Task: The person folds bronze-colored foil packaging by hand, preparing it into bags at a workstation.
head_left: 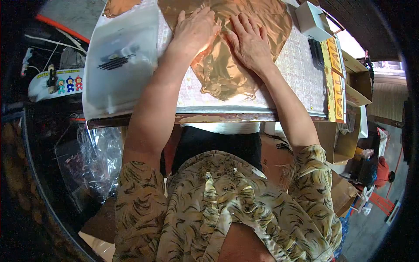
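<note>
A shiny copper-coloured foil sheet or flat balloon (227, 72) lies on the table, its narrower end toward the front edge. My left hand (196, 28) rests flat on its left part, fingers stretched away from me. On the right part, my right hand (251, 43) lies palm down with the fingers spread. Another copper-coloured foil piece (122, 6) is at the table's far left. Clear plastic bags (120, 65) with dark print lie to the left of my left arm.
A white box (310, 22) and a dark object (316, 53) stand by the right edge, near a yellow lettered strip (336, 87). Cardboard boxes (355, 83) are beyond. Clear plastic (102, 161) hangs below left. A person in red (382, 171) is far right.
</note>
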Available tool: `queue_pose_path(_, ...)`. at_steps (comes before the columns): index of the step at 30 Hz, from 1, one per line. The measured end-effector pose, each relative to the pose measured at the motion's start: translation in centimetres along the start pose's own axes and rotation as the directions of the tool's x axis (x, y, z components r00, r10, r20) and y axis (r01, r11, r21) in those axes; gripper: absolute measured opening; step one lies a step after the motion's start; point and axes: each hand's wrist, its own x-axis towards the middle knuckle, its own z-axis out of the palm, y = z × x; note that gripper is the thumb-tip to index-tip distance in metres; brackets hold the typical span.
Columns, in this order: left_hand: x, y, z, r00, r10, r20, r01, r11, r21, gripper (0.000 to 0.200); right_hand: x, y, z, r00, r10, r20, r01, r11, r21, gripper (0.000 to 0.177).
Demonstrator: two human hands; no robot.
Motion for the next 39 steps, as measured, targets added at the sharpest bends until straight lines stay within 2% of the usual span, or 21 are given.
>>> queue_pose_path(7, 0.4, -0.3, 0.3, 0.997, 0.029, -0.065, -0.032, 0.998, -0.046, 0.057, 0.2, -0.2, -0.1, 1.000, 0.020, 0.012, -0.020, 1.000, -0.015, 0.061)
queue_pose_path(9, 0.3, 0.0, 0.1, 0.995, 0.011, -0.096, -0.022, 0.993, -0.115, 0.046, 0.1, -0.3, -0.3, 0.999, 0.038, 0.011, -0.038, 0.998, -0.046, 0.061)
queue_pose_path(15, 1.5, 0.3, -0.8, 0.954, 0.075, -0.290, -0.160, 0.946, -0.281, 0.034, -0.2, -0.9, -0.2, 0.995, 0.078, -0.062, -0.079, 0.997, -0.016, 0.060)
queue_pose_path(17, 2.3, 0.3, -1.2, 0.923, 0.110, -0.370, -0.231, 0.926, -0.300, 0.030, 0.0, -1.1, -0.9, 0.995, 0.102, -0.016, -0.101, 0.992, 0.075, 0.061)
queue_pose_path(19, 3.2, 0.8, -2.2, 0.960, 0.080, -0.269, -0.157, 0.946, -0.282, 0.027, 0.3, -1.2, -2.3, 0.990, 0.144, -0.014, -0.136, 0.960, 0.247, 0.061)
queue_pose_path(20, 3.9, 1.0, -2.9, 0.955, 0.110, -0.277, -0.189, 0.942, -0.278, 0.027, 0.4, -1.0, -3.3, 0.989, 0.143, -0.022, -0.133, 0.954, 0.267, 0.060)
queue_pose_path(22, 5.4, 2.2, -5.1, 0.994, 0.082, -0.070, -0.098, 0.963, -0.252, 0.023, 0.8, 0.0, -7.6, 0.994, 0.095, -0.053, -0.066, 0.915, 0.397, 0.051)
queue_pose_path(23, 6.6, 3.4, -6.1, 0.992, 0.108, -0.069, -0.121, 0.961, -0.247, 0.023, 0.9, 0.9, -10.2, 0.998, 0.053, -0.041, -0.027, 0.878, 0.478, 0.045)
queue_pose_path(24, 7.8, 4.6, -7.1, 0.985, 0.141, -0.097, -0.159, 0.961, -0.227, 0.022, 0.8, 2.2, -12.9, 0.996, 0.075, -0.051, -0.041, 0.878, 0.477, 0.045)
queue_pose_path(26, 10.3, 7.5, -8.8, 0.972, 0.180, -0.149, -0.210, 0.952, -0.222, 0.018, 0.6, 6.3, -16.9, 0.974, 0.163, -0.158, -0.049, 0.832, 0.552, 0.031)
queue_pose_path(27, 12.0, 8.5, -8.7, 0.970, 0.191, -0.150, -0.221, 0.950, -0.219, 0.018, 1.3, 10.1, -15.9, 0.840, 0.102, -0.533, 0.137, 0.910, 0.390, 0.028)
queue_pose_path(28, 13.9, 9.4, -8.4, 0.950, 0.263, -0.170, -0.297, 0.927, -0.229, 0.017, 1.4, 13.6, -17.3, 0.893, 0.255, -0.371, -0.111, 0.924, 0.367, 0.032)
queue_pose_path(29, 15.9, 10.3, -8.1, 0.925, 0.329, -0.192, -0.369, 0.898, -0.239, 0.016, 1.6, 16.2, -18.5, 0.843, 0.372, -0.390, -0.243, 0.908, 0.340, 0.033)
queue_pose_path(30, 17.8, 11.3, -7.6, 0.915, 0.354, -0.194, -0.395, 0.883, -0.251, 0.016, 2.3, 21.4, -16.9, 0.790, 0.338, -0.511, -0.244, 0.939, 0.243, 0.032)
queue_pose_path(31, 19.9, 12.1, -6.8, 0.914, 0.356, -0.194, -0.398, 0.883, -0.251, 0.016, 2.5, 24.2, -17.5, 0.809, 0.361, -0.464, -0.360, 0.928, 0.096, 0.034)
queue_pose_path(32, 22.2, 12.7, -5.6, 0.887, 0.418, -0.197, -0.458, 0.851, -0.257, 0.015, 2.5, 27.2, -16.9, 0.823, 0.445, -0.354, -0.454, 0.889, 0.063, 0.038)
queue_pose_path(33, 24.4, 13.2, -4.5, 0.856, 0.476, -0.201, -0.515, 0.817, -0.260, 0.015, 2.7, 29.8, -16.4, 0.864, 0.458, -0.209, -0.469, 0.883, -0.005, 0.042)
queue_pose_path(34, 26.7, 13.5, -3.3, 0.856, 0.476, -0.203, -0.516, 0.817, -0.256, 0.015, 2.7, 31.8, -15.3, 0.906, 0.398, -0.146, -0.399, 0.916, 0.023, 0.047)
queue_pose_path(35, 28.9, 13.9, -2.0, 0.846, 0.517, -0.127, -0.532, 0.817, -0.222, 0.017, 2.6, 33.9, -13.6, 0.939, 0.335, -0.082, -0.331, 0.942, 0.058, 0.052)
queue_pose_path(36, 30.8, 14.2, -0.6, 0.832, 0.553, -0.047, -0.551, 0.813, -0.190, 0.019, 2.5, 37.6, -10.3, 0.975, 0.006, -0.223, -0.025, 0.996, -0.085, 0.060)
queue_pose_path(39, 35.2, 14.9, 3.4, 0.829, 0.557, -0.045, -0.548, 0.796, -0.257, 0.025, 3.5, 38.5, -8.3, 0.989, -0.030, -0.147, 0.001, 0.981, -0.192, 0.064)
